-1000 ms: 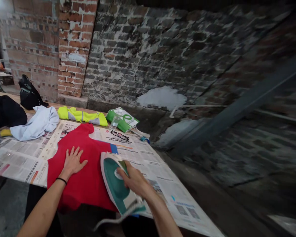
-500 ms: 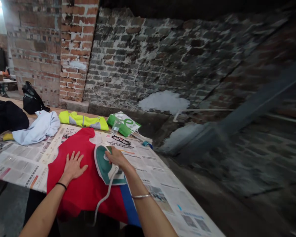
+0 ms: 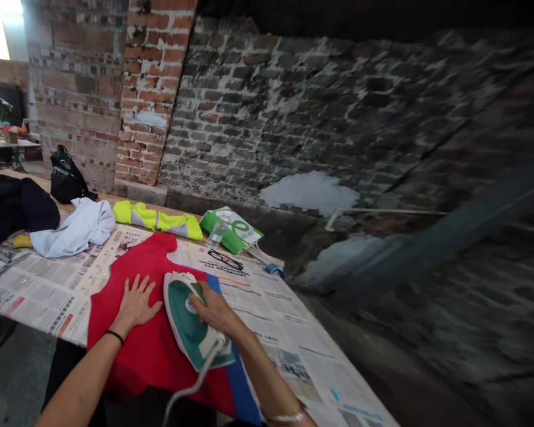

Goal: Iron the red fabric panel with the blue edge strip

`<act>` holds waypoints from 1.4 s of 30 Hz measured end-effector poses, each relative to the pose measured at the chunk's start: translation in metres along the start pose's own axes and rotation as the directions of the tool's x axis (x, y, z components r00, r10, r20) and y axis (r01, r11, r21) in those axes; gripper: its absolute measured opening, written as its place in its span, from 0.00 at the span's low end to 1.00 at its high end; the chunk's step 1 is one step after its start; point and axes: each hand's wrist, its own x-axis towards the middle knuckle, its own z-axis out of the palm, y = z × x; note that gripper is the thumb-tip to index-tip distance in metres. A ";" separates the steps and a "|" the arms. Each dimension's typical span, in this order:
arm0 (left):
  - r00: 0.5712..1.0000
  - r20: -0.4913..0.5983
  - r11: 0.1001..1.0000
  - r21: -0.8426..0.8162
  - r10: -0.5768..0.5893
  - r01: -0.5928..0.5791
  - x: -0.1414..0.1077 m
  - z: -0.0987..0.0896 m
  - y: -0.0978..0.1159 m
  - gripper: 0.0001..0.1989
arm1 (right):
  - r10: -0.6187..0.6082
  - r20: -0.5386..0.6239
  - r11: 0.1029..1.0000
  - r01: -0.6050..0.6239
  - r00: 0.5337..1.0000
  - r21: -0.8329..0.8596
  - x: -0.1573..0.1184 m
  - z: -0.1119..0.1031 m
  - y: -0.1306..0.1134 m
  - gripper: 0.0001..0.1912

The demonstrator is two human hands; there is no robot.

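Print on the newspapers is illegible; a bag bears an e-like swirl.

Looks like makeshift garment workshop: weathered brick wall across top of frame, bare grey floor lower left, newspaper-covered surface with electric iron, red garment, hi-vis clothing; second cluttered surface far left.

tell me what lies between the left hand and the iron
The head view shows only red cloth between the left hand and the iron.
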 end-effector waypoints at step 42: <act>1.000 -0.003 1.000 -0.006 -0.021 0.021 -0.002 -0.005 0.002 0.32 | 0.056 -0.006 0.998 -0.057 0.998 -0.017 -0.035 -0.019 0.043 0.22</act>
